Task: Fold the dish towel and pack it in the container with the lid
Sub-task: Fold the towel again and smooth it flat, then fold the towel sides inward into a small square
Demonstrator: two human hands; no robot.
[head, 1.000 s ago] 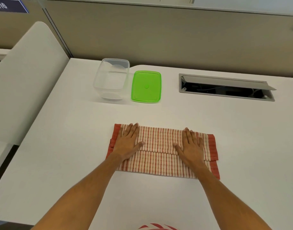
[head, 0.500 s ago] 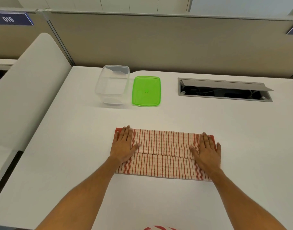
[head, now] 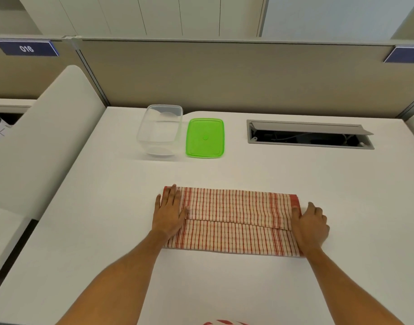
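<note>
The red-and-cream striped dish towel (head: 234,221) lies folded into a long band on the white desk (head: 102,231), with a fold edge running along its middle. My left hand (head: 169,214) rests flat on its left end, fingers spread. At the right end, my right hand (head: 311,224) curls around the towel's edge with the thumb on top. The clear plastic container (head: 160,130) stands empty at the back of the desk. Its green lid (head: 205,137) lies flat just to the right of it.
An open grey cable hatch (head: 309,134) is set into the desk at the back right. A beige partition (head: 224,73) closes off the far edge, and a white side panel (head: 44,137) borders the left.
Both hands slid outward along the towel from its middle to its two ends. The right hand went from flat to curled around the right edge. The view tilted upward.
</note>
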